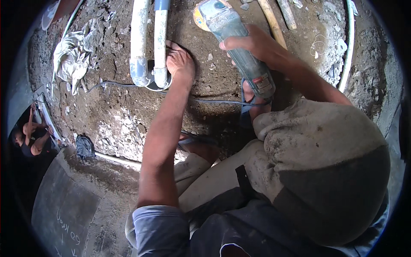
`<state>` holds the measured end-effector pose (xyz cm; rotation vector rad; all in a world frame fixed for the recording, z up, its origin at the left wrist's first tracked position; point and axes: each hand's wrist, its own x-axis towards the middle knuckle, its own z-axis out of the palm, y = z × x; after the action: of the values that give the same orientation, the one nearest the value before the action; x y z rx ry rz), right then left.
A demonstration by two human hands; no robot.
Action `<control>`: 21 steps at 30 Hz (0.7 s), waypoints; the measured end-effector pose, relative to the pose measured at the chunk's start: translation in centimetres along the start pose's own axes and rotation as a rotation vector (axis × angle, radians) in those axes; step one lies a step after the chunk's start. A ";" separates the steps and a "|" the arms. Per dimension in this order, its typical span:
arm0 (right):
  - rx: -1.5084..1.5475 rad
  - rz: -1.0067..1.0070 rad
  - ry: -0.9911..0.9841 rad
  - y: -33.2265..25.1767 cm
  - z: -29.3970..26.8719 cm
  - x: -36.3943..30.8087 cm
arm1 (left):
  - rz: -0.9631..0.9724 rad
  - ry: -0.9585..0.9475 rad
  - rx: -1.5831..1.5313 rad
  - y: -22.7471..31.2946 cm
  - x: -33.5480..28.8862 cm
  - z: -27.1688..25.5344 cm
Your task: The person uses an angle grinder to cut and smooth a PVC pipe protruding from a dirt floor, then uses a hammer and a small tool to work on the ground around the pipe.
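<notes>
My right hand [252, 45] is wrapped around the body of a green angle grinder [246, 60]. The grinder's head and yellowish disc [200, 19] point up and to the left, to the right of the pipes and apart from them. My left hand [180, 62] lies against the right side of the narrower white pipe [160, 47], gripping it low down; the fingertips are partly hidden by the pipe. Alongside runs a thicker white pipe [139, 34] with a grey end fitting [139, 70]. Both pipes end over a round opening in the dirt.
A dark cord [214, 101] crosses the dirt below the grinder, near my sandalled feet. A crumpled whitish cloth [72, 55] and a dark plastic bag [84, 146] lie at left. Wooden sticks [272, 21] lie at the top. Another person [36, 132] is at far left.
</notes>
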<state>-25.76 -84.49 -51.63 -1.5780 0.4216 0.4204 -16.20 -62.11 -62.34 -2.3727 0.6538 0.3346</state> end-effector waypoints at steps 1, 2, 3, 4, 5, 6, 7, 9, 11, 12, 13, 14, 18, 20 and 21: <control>-0.001 -0.001 0.013 -0.3 -0.9 -0.1 | 0.025 -0.126 -0.132 -0.1 0.5 -2.6; 0.019 -0.006 -0.001 -0.1 -1.1 0.3 | 0.046 -0.279 -0.254 -0.4 0.6 -3.3; 0.033 -0.017 -0.017 -0.2 -0.9 -0.1 | 0.043 -0.291 -0.248 -0.7 -0.1 -1.8; 0.036 -0.025 -0.032 -0.5 -0.6 -0.1 | 0.130 -0.164 -0.122 -1.3 -0.4 -0.1; 0.072 -0.034 -0.022 -0.9 -0.2 -0.2 | 0.215 -0.040 0.006 -1.9 -0.7 1.4; 0.107 -0.044 0.009 -1.1 -0.6 0.0 | 0.212 -0.031 0.012 -2.1 -0.7 0.4; 0.109 -0.044 0.028 -0.9 -1.3 -0.1 | 0.345 -0.142 -0.024 -2.0 -1.5 -1.3; 0.123 -0.005 0.023 -0.6 -2.3 0.2 | 0.496 -0.320 -0.123 -1.9 -4.6 -3.1; 0.141 -0.009 0.022 0.1 -2.8 1.0 | 0.502 -0.376 -0.186 -3.1 -7.5 -2.9; 0.153 0.002 0.024 0.3 -3.0 1.0 | 0.564 -0.149 -0.335 -4.3 -8.8 -1.9; 0.153 0.000 0.019 0.2 -2.9 1.0 | 0.616 0.078 -0.481 -5.3 -9.3 -1.5; 0.175 0.022 0.005 0.1 -2.9 0.9 | 0.613 0.078 -0.481 -5.8 -9.1 -1.1; 0.194 0.074 -0.047 -0.1 -1.6 1.6 | 0.483 0.155 -0.804 -6.3 -8.0 1.7; 0.213 0.081 -0.058 -1.0 -1.5 1.6 | 0.517 0.322 -0.808 -3.9 -9.9 3.0; 0.248 0.096 -0.061 -1.1 -1.1 1.5 | 0.394 0.325 -0.961 -2.5 -10.7 3.4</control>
<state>-23.91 -85.57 -51.39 -1.3055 0.4845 0.4701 -24.15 -54.29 -59.40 -3.2329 1.3531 0.5204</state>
